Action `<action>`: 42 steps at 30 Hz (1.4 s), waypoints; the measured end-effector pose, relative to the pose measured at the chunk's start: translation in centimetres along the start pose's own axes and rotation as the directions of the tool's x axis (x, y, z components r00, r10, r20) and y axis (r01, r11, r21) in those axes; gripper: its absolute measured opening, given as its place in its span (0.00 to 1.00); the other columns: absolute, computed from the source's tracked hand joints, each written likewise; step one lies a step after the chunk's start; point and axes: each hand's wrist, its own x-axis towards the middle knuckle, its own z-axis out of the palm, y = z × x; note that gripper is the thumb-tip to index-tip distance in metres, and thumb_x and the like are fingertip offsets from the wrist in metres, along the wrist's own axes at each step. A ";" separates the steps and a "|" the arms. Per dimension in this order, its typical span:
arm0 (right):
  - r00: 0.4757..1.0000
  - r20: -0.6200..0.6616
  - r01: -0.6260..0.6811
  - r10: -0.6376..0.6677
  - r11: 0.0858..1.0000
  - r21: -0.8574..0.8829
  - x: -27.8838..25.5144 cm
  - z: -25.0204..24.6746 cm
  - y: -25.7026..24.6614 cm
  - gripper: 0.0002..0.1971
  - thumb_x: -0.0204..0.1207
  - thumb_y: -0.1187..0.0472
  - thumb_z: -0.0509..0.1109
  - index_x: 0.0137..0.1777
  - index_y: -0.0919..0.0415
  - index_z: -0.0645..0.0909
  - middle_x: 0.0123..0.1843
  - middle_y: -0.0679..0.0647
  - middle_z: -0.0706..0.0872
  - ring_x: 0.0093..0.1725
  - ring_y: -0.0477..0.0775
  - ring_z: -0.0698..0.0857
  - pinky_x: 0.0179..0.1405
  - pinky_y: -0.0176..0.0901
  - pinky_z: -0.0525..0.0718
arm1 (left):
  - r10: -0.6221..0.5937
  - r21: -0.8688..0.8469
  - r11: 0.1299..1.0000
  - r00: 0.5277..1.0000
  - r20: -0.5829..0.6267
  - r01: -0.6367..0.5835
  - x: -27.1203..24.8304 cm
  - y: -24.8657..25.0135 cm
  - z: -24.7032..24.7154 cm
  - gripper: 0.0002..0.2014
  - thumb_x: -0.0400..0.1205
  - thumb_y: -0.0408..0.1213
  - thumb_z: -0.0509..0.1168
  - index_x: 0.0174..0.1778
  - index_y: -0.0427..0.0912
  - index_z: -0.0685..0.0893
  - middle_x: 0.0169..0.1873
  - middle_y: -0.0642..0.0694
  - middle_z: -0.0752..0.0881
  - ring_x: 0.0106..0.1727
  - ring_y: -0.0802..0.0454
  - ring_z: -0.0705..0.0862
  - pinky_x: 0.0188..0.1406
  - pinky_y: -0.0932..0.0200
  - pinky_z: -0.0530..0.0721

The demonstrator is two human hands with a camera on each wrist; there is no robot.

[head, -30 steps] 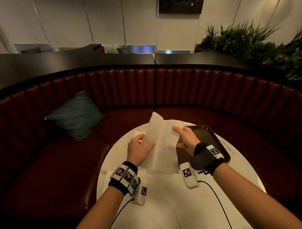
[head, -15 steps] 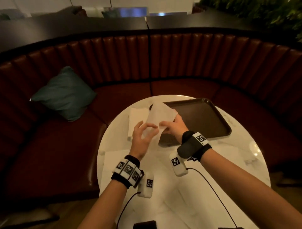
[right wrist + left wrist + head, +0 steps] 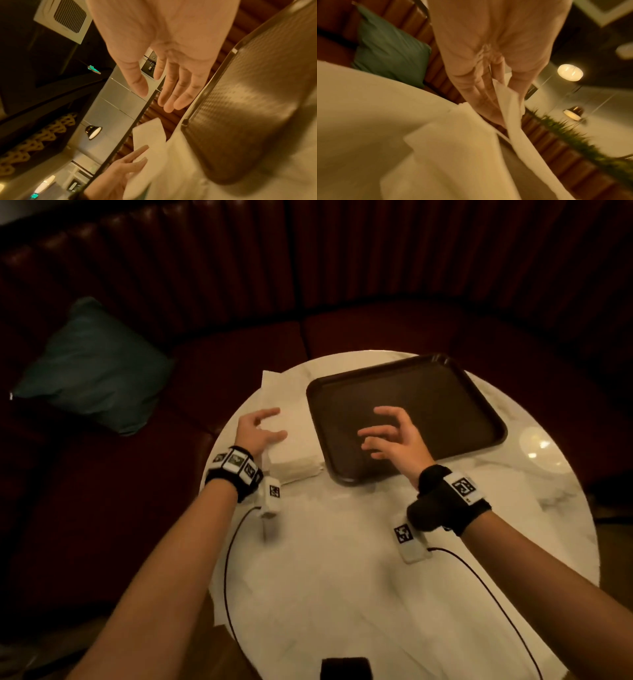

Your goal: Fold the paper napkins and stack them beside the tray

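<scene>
A dark brown tray (image 3: 428,392) lies on the round marble table (image 3: 342,577). Just left of it sits a small stack of folded white napkins (image 3: 294,460) on a larger flat sheet (image 3: 274,385). My left hand (image 3: 270,424) is low over that stack. In the left wrist view its thumb and fingers (image 3: 476,88) pinch a folded napkin (image 3: 506,102) that hangs down onto the stack (image 3: 453,148). My right hand (image 3: 373,429) hovers over the tray with fingers spread and holds nothing. The right wrist view shows it (image 3: 154,98) open above the tray rim (image 3: 248,108).
A dark red leather booth curves round the table's far side, with a teal cushion (image 3: 92,368) on the seat at left. Pale paper sheets seem to lie on the table's near part. A dark object (image 3: 346,669) sits at the near edge. Cables run from both wrists.
Both hands held the napkin up in front and folded it. Now the left hand has brought it down onto the stack left of the tray; the right hand has let go and moved over the tray.
</scene>
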 end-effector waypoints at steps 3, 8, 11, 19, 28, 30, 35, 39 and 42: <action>0.999 -0.043 -0.019 0.017 0.999 -0.044 -1.3 -2.4 2.5 0.22 0.76 0.74 0.69 0.65 0.55 0.70 0.48 0.56 0.89 0.38 0.49 0.87 0.35 0.34 0.84 | -0.125 0.092 0.988 0.992 -0.013 0.125 2.9 -2.0 0.0 0.27 0.71 0.26 0.78 0.67 0.41 0.83 0.70 0.38 0.78 0.60 0.56 0.81 0.55 0.64 0.80; 0.992 -0.070 -0.115 0.107 0.986 -0.120 -3.7 -5.2 6.0 0.16 0.78 0.69 0.71 0.62 0.56 0.76 0.47 0.57 0.91 0.37 0.49 0.88 0.37 0.35 0.83 | -0.131 0.126 0.982 0.989 -0.067 0.139 3.8 -4.0 -0.2 0.29 0.67 0.30 0.81 0.65 0.43 0.84 0.61 0.46 0.81 0.60 0.47 0.82 0.58 0.55 0.82; 0.987 0.042 -0.130 0.154 0.928 -0.350 -5.9 -4.1 8.7 0.10 0.76 0.67 0.73 0.54 0.54 0.82 0.45 0.57 0.90 0.34 0.46 0.86 0.37 0.33 0.80 | -0.012 0.426 0.902 0.990 -0.140 0.071 2.4 -3.4 -0.6 0.31 0.71 0.37 0.79 0.70 0.44 0.77 0.71 0.40 0.70 0.68 0.39 0.74 0.66 0.44 0.78; 0.949 0.262 0.144 0.173 0.501 -0.853 -9.1 2.1 12.2 0.34 0.73 0.40 0.71 0.75 0.54 0.70 0.67 0.52 0.72 0.66 0.54 0.71 0.66 0.45 0.73 | -0.141 0.701 0.713 0.984 0.105 0.028 -12.1 -6.5 0.0 0.24 0.75 0.45 0.75 0.64 0.41 0.79 0.64 0.38 0.74 0.68 0.37 0.73 0.66 0.49 0.72; 0.960 0.075 -0.097 0.269 0.572 -0.814 -8.0 5.4 11.4 0.38 0.61 0.50 0.80 0.71 0.52 0.70 0.63 0.56 0.82 0.63 0.59 0.81 0.64 0.49 0.81 | -0.173 0.869 0.486 0.985 -0.016 0.099 -17.6 -11.2 3.1 0.42 0.70 0.62 0.73 0.76 0.48 0.65 0.70 0.45 0.70 0.71 0.44 0.68 0.64 0.44 0.71; 0.963 0.072 -0.111 0.259 0.628 -0.770 -7.7 5.3 11.1 0.31 0.60 0.52 0.82 0.65 0.53 0.78 0.57 0.55 0.85 0.54 0.56 0.84 0.54 0.42 0.82 | -0.177 0.854 0.508 0.984 -0.029 0.116 -17.5 -11.1 3.1 0.41 0.68 0.62 0.74 0.74 0.50 0.67 0.68 0.47 0.73 0.70 0.45 0.68 0.64 0.44 0.69; 0.976 0.146 -0.026 0.158 0.761 -0.648 -7.4 4.5 10.1 0.08 0.72 0.55 0.77 0.48 0.56 0.89 0.39 0.53 0.86 0.42 0.52 0.82 0.43 0.38 0.76 | -0.125 0.782 0.612 0.991 -0.053 0.119 -17.8 -10.5 2.4 0.25 0.64 0.57 0.79 0.52 0.54 0.79 0.59 0.50 0.75 0.66 0.49 0.70 0.60 0.49 0.67; 0.969 0.224 0.055 0.102 0.797 -0.602 -7.1 3.2 8.8 0.08 0.74 0.66 0.73 0.40 0.51 0.85 0.32 0.52 0.86 0.32 0.47 0.83 0.34 0.33 0.78 | -0.065 0.619 0.782 0.997 -0.032 0.071 -18.3 -10.7 1.7 0.12 0.70 0.53 0.77 0.39 0.55 0.81 0.56 0.52 0.77 0.64 0.51 0.71 0.63 0.49 0.69; 0.955 0.295 0.146 0.031 0.817 -0.558 -6.8 2.0 7.8 0.19 0.71 0.75 0.69 0.32 0.46 0.84 0.37 0.61 0.90 0.36 0.60 0.87 0.41 0.44 0.86 | -0.058 0.150 0.986 0.995 -0.079 0.069 -18.4 -10.1 0.9 0.10 0.78 0.53 0.64 0.36 0.53 0.82 0.52 0.48 0.84 0.58 0.53 0.77 0.66 0.46 0.71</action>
